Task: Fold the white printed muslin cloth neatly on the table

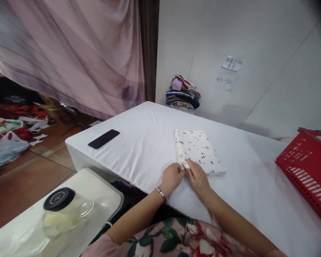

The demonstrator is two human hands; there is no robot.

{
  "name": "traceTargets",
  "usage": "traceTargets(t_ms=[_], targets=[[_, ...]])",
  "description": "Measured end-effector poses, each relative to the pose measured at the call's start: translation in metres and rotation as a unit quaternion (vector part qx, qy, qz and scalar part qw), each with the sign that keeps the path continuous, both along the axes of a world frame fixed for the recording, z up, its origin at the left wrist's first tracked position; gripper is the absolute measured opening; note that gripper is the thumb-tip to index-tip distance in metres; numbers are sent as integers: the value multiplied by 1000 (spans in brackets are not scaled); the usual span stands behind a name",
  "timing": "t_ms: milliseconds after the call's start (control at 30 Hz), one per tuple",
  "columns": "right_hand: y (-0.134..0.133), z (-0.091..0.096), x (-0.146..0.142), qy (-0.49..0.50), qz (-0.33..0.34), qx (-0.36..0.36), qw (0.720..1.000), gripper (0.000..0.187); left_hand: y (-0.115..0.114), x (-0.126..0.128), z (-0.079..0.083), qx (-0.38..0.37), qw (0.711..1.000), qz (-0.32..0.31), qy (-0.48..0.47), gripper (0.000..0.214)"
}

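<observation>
A folded white cloth with a small printed pattern (198, 148) lies on the white-covered table (149, 142). My left hand (172, 177), with a bracelet on the wrist, is closed and pinches the cloth's near corner. My right hand (199, 176) rests right beside it, fingers closed on the same near edge of the cloth. Both hands touch each other at that corner.
A black phone (103, 139) lies at the table's left. A red plastic basket (309, 171) stands at the right edge. A stack of folded clothes (183, 93) sits by the back wall. A jar with a black lid (61, 210) stands on a white side surface, near left.
</observation>
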State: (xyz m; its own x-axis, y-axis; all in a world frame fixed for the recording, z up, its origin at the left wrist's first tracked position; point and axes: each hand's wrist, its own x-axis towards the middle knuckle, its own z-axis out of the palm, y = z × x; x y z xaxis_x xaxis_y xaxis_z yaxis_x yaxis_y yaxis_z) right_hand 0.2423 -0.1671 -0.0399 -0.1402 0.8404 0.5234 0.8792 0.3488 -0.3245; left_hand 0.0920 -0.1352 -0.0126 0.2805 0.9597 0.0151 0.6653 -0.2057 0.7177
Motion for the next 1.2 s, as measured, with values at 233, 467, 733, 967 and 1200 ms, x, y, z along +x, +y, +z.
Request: traceTargets(t_ms=[233, 467, 733, 967, 1200], targets=[[-3, -2, -5, -65, 41, 24, 997, 49, 2, -3, -4, 0, 999, -18, -34, 9], [-4, -1, -7, -61, 31, 7, 998, 53, 2, -4, -4, 2, 999, -20, -36, 9], [-3, -4, -12, -99, 12, -56, 993, 54, 0, -13, 7, -16, 999, -42, 0, 5], [-3, 10, -15, -85, 8, -112, 990, 52, -6, -13, 14, 128, 988, -87, 18, 27], [-26, 28, 38, -50, -25, -107, 993, 51, 11, -20, 4, 174, 971, -153, 64, 19]])
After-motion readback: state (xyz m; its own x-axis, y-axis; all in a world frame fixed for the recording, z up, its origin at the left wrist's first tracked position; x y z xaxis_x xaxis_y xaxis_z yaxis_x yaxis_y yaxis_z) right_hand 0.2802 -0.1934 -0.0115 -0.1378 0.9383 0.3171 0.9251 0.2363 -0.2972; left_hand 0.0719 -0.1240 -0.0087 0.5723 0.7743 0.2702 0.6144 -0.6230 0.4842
